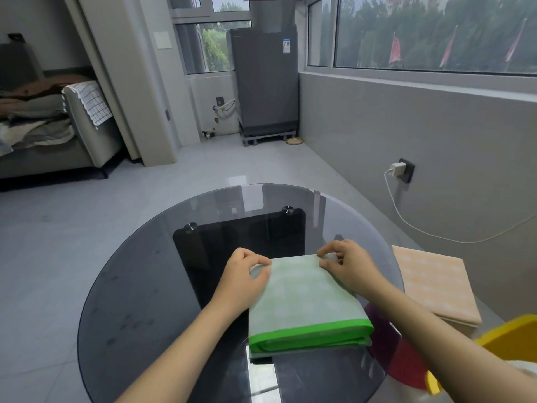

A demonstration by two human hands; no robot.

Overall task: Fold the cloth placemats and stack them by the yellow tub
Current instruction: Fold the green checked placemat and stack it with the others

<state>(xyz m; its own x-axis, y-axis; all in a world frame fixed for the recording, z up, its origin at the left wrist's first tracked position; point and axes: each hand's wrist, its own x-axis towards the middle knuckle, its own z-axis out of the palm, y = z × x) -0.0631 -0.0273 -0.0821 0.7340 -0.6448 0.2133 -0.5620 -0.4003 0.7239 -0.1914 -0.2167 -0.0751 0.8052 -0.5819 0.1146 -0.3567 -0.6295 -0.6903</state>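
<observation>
— Where is the placemat?

— The green placemat (305,301) lies folded on the round glass table (130,301), toward its right side. Several layers show at the near edge, bound in bright green trim. Pale green top face, far edge running between my two hands.

— Your hands?

— My left hand (247,271) pinches the far left corner, thumb and fingers closed on the cloth. My right hand (348,263) pinches the far right corner the same way, fingertips pressed on the top layer. Both forearms run alongside the placemat, one on each side.

— Anything beside it?

— A peach placemat (436,286) sits folded just right of the table's edge, on a lower surface I cannot make out. The yellow tub (508,335) is near it, at the lower right, partly hidden behind my right arm. Something red and purple shows through the glass below the tub side; I cannot tell what.

— Farther out?

— Grey tiled floor, a grey fridge (266,82) in the corner by the windows, a charger (398,169) plugged into the wall with a white cable trailing.
</observation>
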